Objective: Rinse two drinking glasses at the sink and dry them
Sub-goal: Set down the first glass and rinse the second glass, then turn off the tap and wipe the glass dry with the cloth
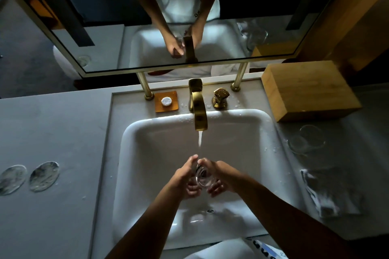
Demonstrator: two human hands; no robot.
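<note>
Glass point(203, 176) half-hidden between left hand point(185, 176), right hand point(221, 174)

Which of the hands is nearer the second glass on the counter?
Right. The right hand holds the glass in the sink, on the side toward the second glass; the left hand is farther.

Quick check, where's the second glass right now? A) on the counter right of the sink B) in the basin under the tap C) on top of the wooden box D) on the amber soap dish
A: the second glass stands on the counter right of the sink, in front of the wooden box, while both hands hold the other glass under the running tap.
</note>
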